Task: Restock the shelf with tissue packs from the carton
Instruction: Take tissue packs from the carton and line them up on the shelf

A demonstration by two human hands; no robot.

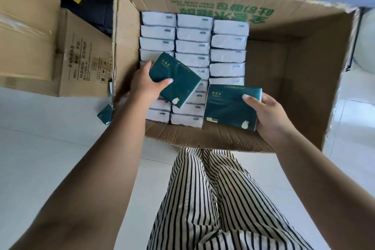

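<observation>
My left grip (146,84) pinches a dark green tissue pack (178,81), tilted, above the white rows of packs (192,46) standing on edge in the left part of the open carton (294,87). My right grip (269,113) clamps a second green pack (227,107) near the carton's front wall. Another green pack (105,114) lies on the floor just left of the carton.

Carton (334,79) open on top. Its right half bare to the floor: free passage there. Left half blocked by three rows of white packs (192,46) standing tight, touching. Closed boxes (40,46) crowd the carton's left wall.
</observation>
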